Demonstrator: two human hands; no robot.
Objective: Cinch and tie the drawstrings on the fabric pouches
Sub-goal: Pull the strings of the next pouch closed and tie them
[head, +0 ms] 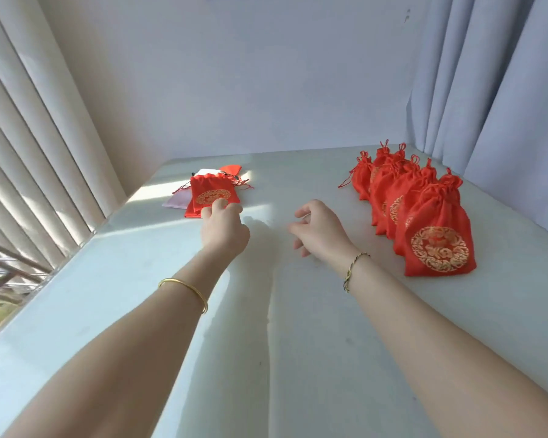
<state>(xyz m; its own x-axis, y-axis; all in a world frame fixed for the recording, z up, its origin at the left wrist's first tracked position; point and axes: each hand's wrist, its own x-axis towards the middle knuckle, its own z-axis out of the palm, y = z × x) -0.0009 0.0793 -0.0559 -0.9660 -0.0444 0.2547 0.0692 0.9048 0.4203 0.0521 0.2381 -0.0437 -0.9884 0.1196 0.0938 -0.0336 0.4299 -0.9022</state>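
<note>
Item: untied pouch (212,191), far left of bench (266,343), lying flat atop a small stack, mouth away from person. Drawstrings (241,184) loose at its far end. L hand (223,229) pinches its near edge, thumb & fingers curled on fabric. R hand (320,229) hovers mid-bench, loosely curled, grasping nothing. Finished row (424,210) at right, cords knotted. Rec.: lift top pouch only, w/o dragging those beneath. R hand then takes cords close to mouth, pulls evenly, knots snug.

No legible text anywhere, gold emblem (210,196) on red pouch (208,184) indecipherable.
</note>
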